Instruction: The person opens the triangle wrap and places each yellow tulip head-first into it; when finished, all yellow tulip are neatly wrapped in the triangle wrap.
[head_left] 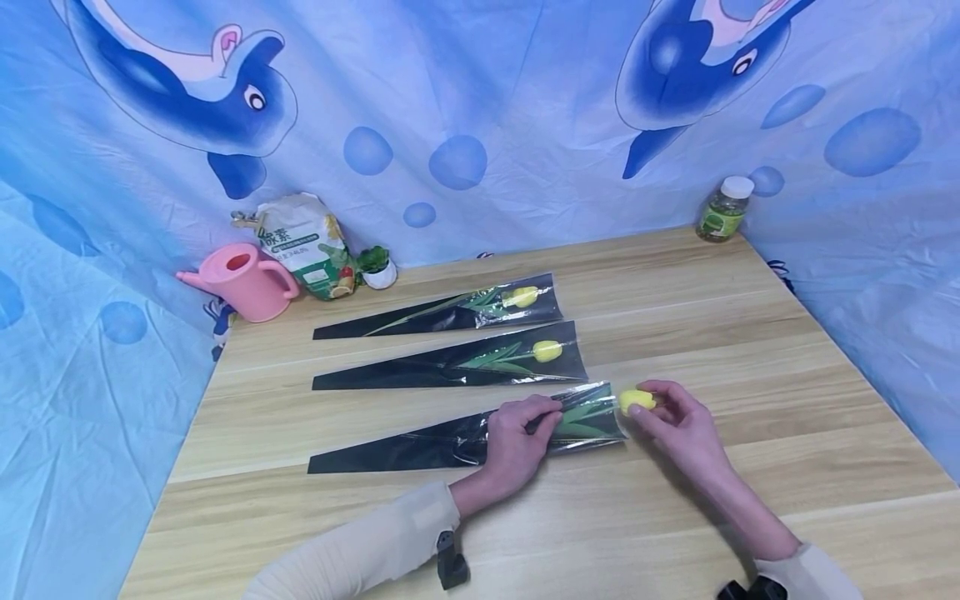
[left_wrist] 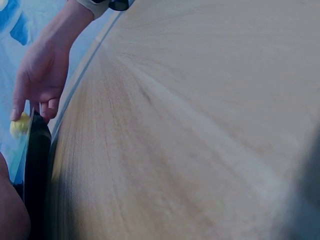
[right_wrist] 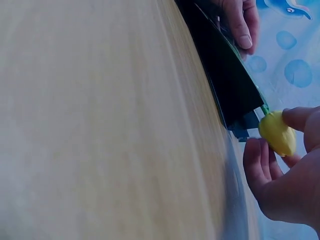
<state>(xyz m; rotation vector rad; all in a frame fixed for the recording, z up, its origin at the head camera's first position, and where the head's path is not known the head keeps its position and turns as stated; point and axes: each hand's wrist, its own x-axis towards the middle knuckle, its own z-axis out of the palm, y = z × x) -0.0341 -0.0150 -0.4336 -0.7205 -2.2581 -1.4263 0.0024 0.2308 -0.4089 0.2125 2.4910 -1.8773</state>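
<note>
A yellow artificial tulip (head_left: 633, 402) lies in the nearest black-and-clear flower sleeve (head_left: 390, 451), its green leaves under the film and its bloom just past the wide end. My right hand (head_left: 688, 431) pinches the bloom between thumb and fingers; the right wrist view shows the bloom (right_wrist: 276, 134) and a bit of green stem at the sleeve's mouth. Over the sleeve's wider half, my left hand (head_left: 517, 442) pinches the sleeve with thumb and fingertips. In the left wrist view the sleeve (left_wrist: 37, 155) is seen edge-on, raised at its mouth.
Two more sleeves, a middle one (head_left: 390, 372) and a far one (head_left: 442, 321), lie behind, each with a yellow tulip inside. At the back left stand a pink watering can (head_left: 251, 287), a white-green bag (head_left: 307, 246) and a small potted plant (head_left: 377, 268). A lidded jar (head_left: 724, 210) stands back right.
</note>
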